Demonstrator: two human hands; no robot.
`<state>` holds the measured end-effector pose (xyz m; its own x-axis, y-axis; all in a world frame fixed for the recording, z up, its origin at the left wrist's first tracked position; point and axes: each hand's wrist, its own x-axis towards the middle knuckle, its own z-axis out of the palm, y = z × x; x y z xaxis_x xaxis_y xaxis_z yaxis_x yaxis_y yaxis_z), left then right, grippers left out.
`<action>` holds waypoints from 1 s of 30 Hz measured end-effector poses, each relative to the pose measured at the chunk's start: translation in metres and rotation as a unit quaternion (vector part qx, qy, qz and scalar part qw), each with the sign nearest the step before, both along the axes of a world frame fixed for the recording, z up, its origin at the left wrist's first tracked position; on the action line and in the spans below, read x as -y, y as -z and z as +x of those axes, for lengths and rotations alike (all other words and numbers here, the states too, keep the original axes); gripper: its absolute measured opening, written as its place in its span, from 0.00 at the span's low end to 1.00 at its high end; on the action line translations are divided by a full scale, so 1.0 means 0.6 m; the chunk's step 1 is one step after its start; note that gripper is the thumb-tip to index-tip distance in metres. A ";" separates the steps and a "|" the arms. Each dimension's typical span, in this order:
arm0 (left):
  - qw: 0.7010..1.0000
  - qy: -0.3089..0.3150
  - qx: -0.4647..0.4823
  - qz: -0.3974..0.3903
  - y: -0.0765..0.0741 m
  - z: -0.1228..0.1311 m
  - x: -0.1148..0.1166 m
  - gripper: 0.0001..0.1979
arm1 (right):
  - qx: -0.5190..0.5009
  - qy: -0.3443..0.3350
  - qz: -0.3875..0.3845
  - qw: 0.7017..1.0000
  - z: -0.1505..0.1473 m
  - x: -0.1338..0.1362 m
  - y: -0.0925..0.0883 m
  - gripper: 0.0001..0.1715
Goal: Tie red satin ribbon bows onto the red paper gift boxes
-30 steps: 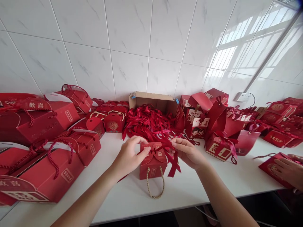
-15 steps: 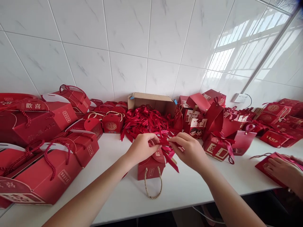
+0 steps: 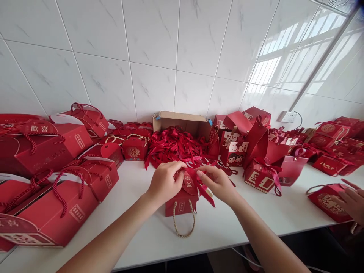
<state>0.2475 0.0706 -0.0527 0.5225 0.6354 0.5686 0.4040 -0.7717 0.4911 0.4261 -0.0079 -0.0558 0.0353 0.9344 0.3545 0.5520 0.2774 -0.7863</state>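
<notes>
In front of me on the white table a small red gift box [image 3: 182, 204] stands upright, its twisted rope handle [image 3: 184, 236] hanging down the near side. Red ribbon [image 3: 205, 189] lies over its top and trails off to the right. My left hand [image 3: 167, 180] is closed at the box's upper left, fingers pinching the ribbon. On the other side my right hand [image 3: 217, 184] pinches the ribbon between thumb and fingers. The fingertips of both hands partly cover where the ribbon crosses the box.
Behind the box, a cardboard carton [image 3: 182, 122] spills a heap of red ribbons [image 3: 178, 146]. Larger red boxes [image 3: 57, 201] crowd the left; more boxes [image 3: 260, 176] stand right. At the far right another person's hand [image 3: 349, 201] is by a red box [image 3: 327, 203].
My hands have come slightly lower and nearer the box, showing more of its printed top. The other person's hand has lifted off the front of their box.
</notes>
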 end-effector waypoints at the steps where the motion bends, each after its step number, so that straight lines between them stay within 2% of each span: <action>1: 1.000 0.001 -0.010 0.026 0.001 0.000 0.000 0.09 | -0.032 -0.025 -0.027 0.999 -0.002 -0.008 0.003 0.19; 4: 0.996 -0.011 -0.022 0.085 0.005 -0.001 -0.001 0.09 | -0.107 -0.089 -0.077 0.987 -0.008 -0.020 0.010 0.19; 8: 0.995 -0.047 0.002 0.089 0.009 -0.007 -0.003 0.09 | -0.213 -0.113 -0.108 0.964 -0.003 -0.017 0.016 0.17; 11: 0.994 -0.066 0.016 0.084 0.011 -0.008 -0.004 0.07 | -0.247 -0.114 -0.136 0.953 0.001 -0.017 0.020 0.16; 14: 0.995 -0.068 0.024 0.075 0.011 -0.007 -0.002 0.01 | -0.239 -0.092 -0.148 0.955 -0.006 -0.024 0.024 0.18; 15: 0.995 -0.067 0.026 0.068 0.011 -0.007 -0.001 0.02 | -0.233 -0.090 -0.145 0.958 -0.010 -0.027 0.025 0.18; 21: 0.998 -0.054 0.033 0.005 0.001 -0.005 0.005 0.05 | -0.164 -0.105 -0.090 0.977 -0.030 -0.052 0.030 0.17; 27: 0.989 0.061 0.043 -0.124 -0.013 -0.039 -0.001 0.07 | -0.153 -0.060 -0.003 0.986 -0.029 -0.059 0.037 0.10; 30: 0.976 0.021 0.064 -0.208 0.000 -0.061 -0.012 0.08 | -0.154 -0.088 0.003 0.984 -0.029 -0.058 0.041 0.10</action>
